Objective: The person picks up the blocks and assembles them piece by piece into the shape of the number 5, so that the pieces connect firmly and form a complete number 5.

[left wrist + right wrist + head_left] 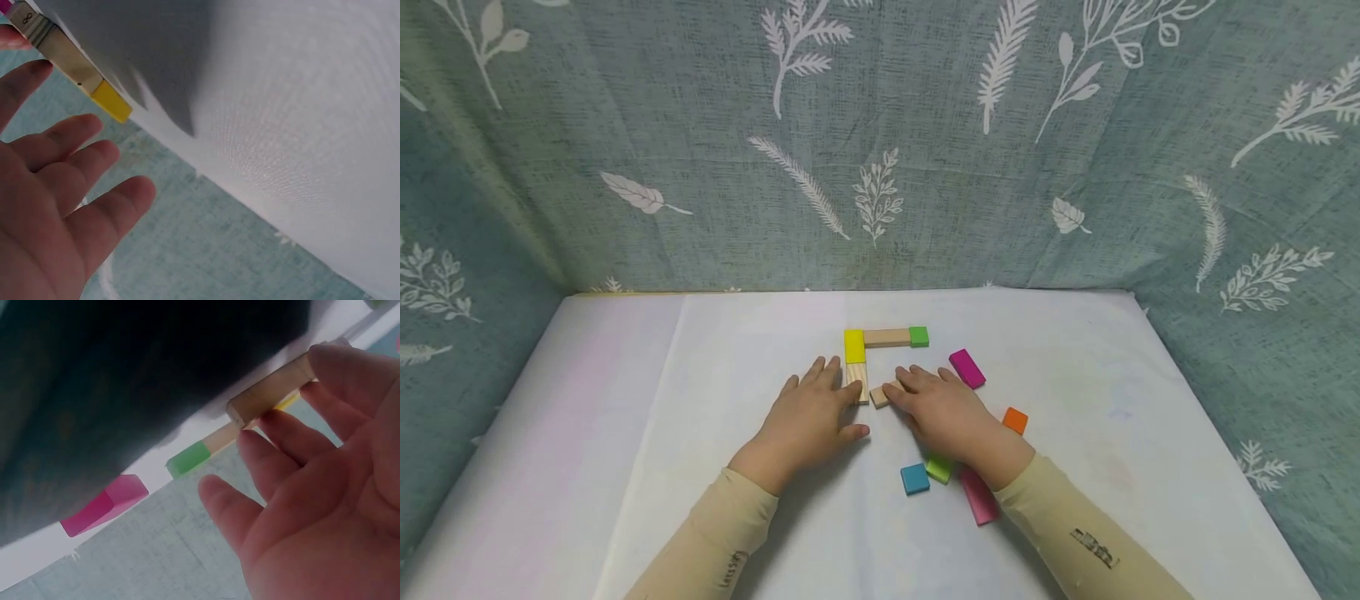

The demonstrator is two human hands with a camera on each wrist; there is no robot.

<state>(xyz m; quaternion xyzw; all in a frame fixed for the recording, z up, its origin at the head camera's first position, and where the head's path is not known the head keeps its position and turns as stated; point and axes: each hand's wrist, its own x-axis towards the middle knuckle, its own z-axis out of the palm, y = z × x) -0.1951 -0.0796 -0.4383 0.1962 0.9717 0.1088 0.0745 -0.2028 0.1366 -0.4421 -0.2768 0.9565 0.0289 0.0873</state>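
Note:
My right hand pinches a plain wooden block between thumb and fingers. In the head view the block's left end lies close beside another wooden block, set end to end below a yellow block. My left hand has its fingers spread, with the index fingertip at the left side of that standing row and the thumb apart from it, below. From the yellow block a second wooden block runs right to a small green block.
A magenta block lies beyond the right hand. Orange, lime, blue and pink blocks lie around the right wrist, some partly hidden by it. Patterned cloth stands behind the white table.

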